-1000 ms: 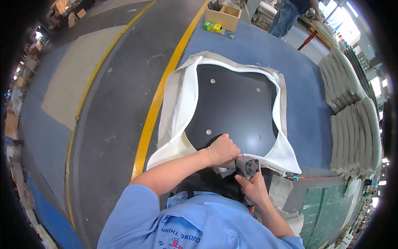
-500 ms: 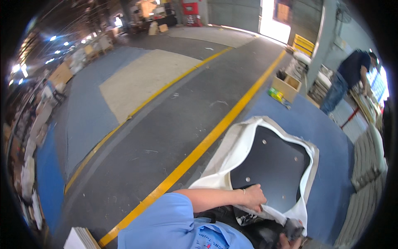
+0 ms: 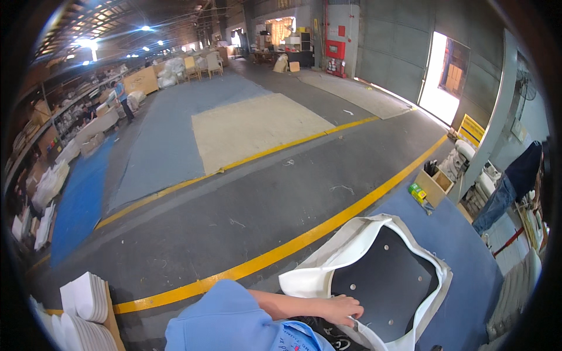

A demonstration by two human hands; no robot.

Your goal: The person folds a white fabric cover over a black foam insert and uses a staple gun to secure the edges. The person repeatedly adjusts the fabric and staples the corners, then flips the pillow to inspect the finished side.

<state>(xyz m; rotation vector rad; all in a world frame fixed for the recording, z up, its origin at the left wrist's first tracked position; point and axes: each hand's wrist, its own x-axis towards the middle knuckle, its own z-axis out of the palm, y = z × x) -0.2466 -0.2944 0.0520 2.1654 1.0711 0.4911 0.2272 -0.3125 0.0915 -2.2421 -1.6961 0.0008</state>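
Note:
A chair seat cushion [image 3: 317, 279] lies upside down in front of me, its white padding and pale cover turned up around a dark base panel [image 3: 380, 279] with several small round holes. My left hand [image 3: 341, 309] reaches across from the left, its fingers closed over the near edge of the cover. Below that hand, crumpled black material shows by my blue shirt. My right hand is out of the picture; only a small grey tip of something [image 3: 436, 347] shows at the lower edge.
White curved foam pieces [image 3: 88, 298] are stacked at the lower left. Ahead right stands a wooden box [image 3: 434, 184] with a yellow-green packet [image 3: 417, 192] beside it. A person in jeans [image 3: 497, 202] is at the far right, near stacked grey cushions [image 3: 515, 298]. Yellow lines [image 3: 281, 251] cross the floor.
The view has swung up and leftward, so the cushion sits lower. My right hand and the grey tool by it have dropped out of view. My left hand stays at the near edge.

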